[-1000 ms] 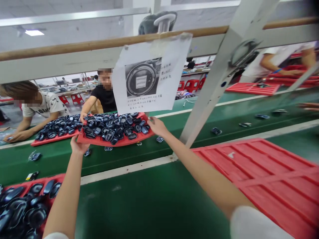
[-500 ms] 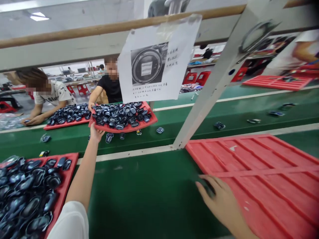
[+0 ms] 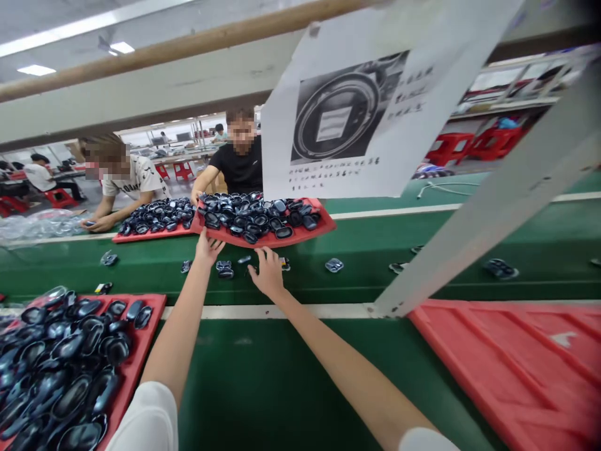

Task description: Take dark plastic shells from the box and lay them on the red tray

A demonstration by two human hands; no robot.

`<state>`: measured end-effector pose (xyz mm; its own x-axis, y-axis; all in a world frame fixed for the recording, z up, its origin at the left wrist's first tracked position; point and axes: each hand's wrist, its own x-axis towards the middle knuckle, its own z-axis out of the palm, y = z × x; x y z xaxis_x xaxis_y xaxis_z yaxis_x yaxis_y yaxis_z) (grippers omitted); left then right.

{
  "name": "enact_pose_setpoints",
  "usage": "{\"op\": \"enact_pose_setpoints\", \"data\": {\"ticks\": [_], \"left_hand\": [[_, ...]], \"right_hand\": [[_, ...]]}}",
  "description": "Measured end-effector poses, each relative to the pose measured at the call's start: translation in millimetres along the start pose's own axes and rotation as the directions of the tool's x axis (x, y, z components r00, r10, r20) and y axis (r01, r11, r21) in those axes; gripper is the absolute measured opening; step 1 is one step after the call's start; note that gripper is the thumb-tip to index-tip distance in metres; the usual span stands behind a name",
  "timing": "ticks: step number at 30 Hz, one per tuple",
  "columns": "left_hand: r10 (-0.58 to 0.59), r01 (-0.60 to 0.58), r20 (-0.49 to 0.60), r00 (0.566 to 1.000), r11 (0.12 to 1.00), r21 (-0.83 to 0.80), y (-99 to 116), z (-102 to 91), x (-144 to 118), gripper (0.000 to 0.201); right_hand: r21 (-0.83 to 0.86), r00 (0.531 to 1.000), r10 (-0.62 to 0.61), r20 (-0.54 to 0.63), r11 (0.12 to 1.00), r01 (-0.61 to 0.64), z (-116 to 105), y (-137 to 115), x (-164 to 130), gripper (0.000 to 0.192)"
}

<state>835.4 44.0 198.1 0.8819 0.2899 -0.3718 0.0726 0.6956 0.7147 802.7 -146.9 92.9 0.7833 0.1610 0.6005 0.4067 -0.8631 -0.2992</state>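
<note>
A red tray heaped with dark, glossy oval casings is held up over the far green belt. My left hand grips its near left corner from below, fingers partly under the edge. Just below the tray's front edge is my right hand, fingers apart and holding nothing; whether a fingertip touches the tray I cannot tell. Across the belt, the hand of a person in a black shirt is at the tray's left end.
Another loaded red tray lies at near left, and a bare red ribbed one at right. A slanted metal post and a hanging paper sheet stand in front. Small parts dot the green belt.
My right hand has left the red ribbed tray at right and reached forward to the held tray's front edge. My left hand still holds that tray. The view has swung right.
</note>
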Motion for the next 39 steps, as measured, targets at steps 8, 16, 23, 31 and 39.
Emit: {"op": "enact_pose_setpoints", "data": {"ticks": [8,16,23,31,39], "left_hand": [[0.090,-0.087,0.041,0.995,0.994,-0.064,-1,18.7,28,0.021],[0.301,-0.278,-0.007,0.954,0.888,0.366,-35,-43.3,27,0.023],[0.497,-0.560,0.508,0.703,-0.053,0.827,-77,-110.7,-19,0.031],[0.164,-0.522,0.646,0.745,-0.460,0.718,-105,-87.6,-23,0.061],[0.177,-0.504,0.651,0.738,-0.496,0.707,-108,-77.6,-12,0.038]], "right_hand": [[-0.033,0.993,0.006,-0.116,0.999,-0.010,26,33,72,0.046],[-0.105,0.996,-0.055,-0.069,0.993,0.048,48,64,106,0.035],[-0.104,0.998,0.062,-0.033,0.992,-0.065,61,70,125,0.037],[-0.047,0.989,0.145,-0.036,0.988,-0.146,52,65,122,0.041],[0.302,0.993,0.052,-0.107,0.953,-0.017,17,50,60,0.037]]}}
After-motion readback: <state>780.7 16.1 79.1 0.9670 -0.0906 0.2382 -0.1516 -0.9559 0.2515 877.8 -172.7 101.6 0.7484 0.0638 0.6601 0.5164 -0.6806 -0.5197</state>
